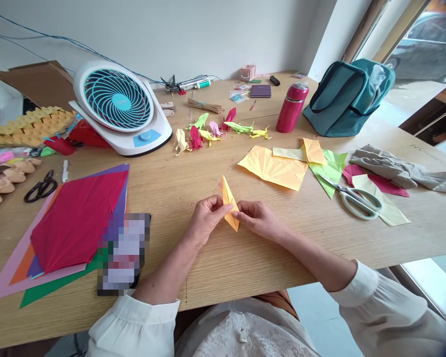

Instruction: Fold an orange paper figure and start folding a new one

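Between both hands, over the near middle of the wooden table (163, 213), is a folded piece of orange origami paper (228, 194), narrow and pointed at its top and bottom. My left hand (208, 217) pinches its left side, thumb across the front. From the right, my right hand (258, 217) grips the lower right edge with thumb and fingers closed. The fingertips of the two hands nearly meet on the paper. Beyond them lies a creased orange sheet (269, 168). Several small folded paper figures (196, 138) in mixed colours stand farther back.
Scissors (351, 197) lie on paper scraps at right, near grey cloth (401, 168). A red bottle (292, 108) and teal bag (351, 99) stand behind. At left are a fan (121, 106), coloured sheets (78, 218), a blurred-out phone (124, 255) and black scissors (40, 187).
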Action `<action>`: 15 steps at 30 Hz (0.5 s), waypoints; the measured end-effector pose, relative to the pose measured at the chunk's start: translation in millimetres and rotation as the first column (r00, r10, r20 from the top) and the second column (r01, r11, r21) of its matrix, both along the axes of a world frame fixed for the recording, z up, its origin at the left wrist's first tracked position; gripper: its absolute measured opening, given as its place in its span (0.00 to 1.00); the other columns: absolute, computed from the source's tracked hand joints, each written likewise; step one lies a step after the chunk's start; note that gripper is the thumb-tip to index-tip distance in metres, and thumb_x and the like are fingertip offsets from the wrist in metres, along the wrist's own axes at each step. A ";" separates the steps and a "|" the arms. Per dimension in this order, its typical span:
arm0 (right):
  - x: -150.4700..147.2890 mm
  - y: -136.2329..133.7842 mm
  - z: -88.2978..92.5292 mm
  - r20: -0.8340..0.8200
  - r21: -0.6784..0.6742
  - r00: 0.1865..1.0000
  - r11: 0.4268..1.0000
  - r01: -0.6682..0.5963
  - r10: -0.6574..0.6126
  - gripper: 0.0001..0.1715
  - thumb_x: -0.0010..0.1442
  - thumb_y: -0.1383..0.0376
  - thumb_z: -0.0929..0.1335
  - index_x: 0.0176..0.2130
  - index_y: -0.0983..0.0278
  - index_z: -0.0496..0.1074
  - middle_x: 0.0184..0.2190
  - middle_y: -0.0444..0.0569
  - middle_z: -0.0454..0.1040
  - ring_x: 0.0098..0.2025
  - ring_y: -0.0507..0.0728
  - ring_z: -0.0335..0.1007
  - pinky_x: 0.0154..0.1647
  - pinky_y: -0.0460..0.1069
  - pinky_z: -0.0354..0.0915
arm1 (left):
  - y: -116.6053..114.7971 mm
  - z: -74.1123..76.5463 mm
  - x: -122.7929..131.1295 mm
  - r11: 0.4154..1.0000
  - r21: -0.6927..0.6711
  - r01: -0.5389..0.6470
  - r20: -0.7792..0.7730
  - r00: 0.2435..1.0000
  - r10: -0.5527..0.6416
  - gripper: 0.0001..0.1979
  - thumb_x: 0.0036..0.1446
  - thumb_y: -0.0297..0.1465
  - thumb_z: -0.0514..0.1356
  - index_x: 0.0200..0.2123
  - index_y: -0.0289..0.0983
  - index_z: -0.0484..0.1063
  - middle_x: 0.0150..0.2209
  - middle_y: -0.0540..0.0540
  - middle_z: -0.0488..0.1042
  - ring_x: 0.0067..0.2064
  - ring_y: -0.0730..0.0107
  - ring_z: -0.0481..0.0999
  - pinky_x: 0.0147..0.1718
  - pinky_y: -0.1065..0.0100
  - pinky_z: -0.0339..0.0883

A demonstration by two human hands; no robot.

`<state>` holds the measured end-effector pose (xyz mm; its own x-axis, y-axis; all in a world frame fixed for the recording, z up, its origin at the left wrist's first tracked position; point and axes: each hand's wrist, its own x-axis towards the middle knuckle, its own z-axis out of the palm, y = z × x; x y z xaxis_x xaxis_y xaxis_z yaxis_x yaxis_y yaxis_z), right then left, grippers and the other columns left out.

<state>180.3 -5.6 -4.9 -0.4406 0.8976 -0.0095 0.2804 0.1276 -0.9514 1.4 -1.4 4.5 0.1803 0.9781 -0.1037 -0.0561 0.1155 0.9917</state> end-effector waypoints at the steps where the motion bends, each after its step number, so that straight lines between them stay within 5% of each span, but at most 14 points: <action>1: -0.1 -0.3 0.6 0.013 -0.006 1.000 1.000 -0.006 0.006 0.22 0.64 0.52 0.66 0.26 0.63 0.64 0.21 0.39 0.60 0.25 0.48 0.53 0.25 0.46 0.50 | -0.6 -0.2 0.6 1.000 -0.003 0.005 -0.002 1.000 -0.005 0.17 0.47 0.38 0.70 0.22 0.35 0.66 0.25 0.52 0.65 0.30 0.74 0.62 0.32 0.71 0.57; 4: -0.2 -0.6 -0.4 0.017 -0.033 1.000 0.999 -0.018 0.019 0.24 0.62 0.52 0.67 0.23 0.63 0.60 0.19 0.38 0.55 0.23 0.47 0.48 0.23 0.46 0.46 | -0.8 0.0 1.0 0.999 0.017 -0.028 -0.001 1.000 0.028 0.18 0.47 0.37 0.70 0.21 0.36 0.64 0.24 0.53 0.63 0.29 0.75 0.60 0.31 0.71 0.55; 10: 0.9 -0.9 -5.4 -0.029 -0.091 0.997 0.993 -0.079 0.076 0.18 0.60 0.54 0.69 0.28 0.65 0.68 0.22 0.39 0.61 0.24 0.48 0.52 0.25 0.46 0.49 | 3.1 3.8 -2.0 0.995 -0.007 -0.097 0.061 0.993 0.097 0.19 0.46 0.36 0.70 0.19 0.36 0.63 0.21 0.55 0.59 0.26 0.77 0.57 0.27 0.72 0.51; 15: -0.4 -1.5 0.3 0.014 -0.081 0.998 0.995 -0.054 0.055 0.24 0.63 0.49 0.67 0.26 0.64 0.64 0.22 0.39 0.57 0.25 0.48 0.51 0.25 0.46 0.48 | 1.1 1.9 1.0 0.996 -0.004 -0.084 0.064 0.994 0.084 0.19 0.46 0.37 0.70 0.19 0.36 0.63 0.21 0.55 0.60 0.26 0.77 0.57 0.28 0.72 0.53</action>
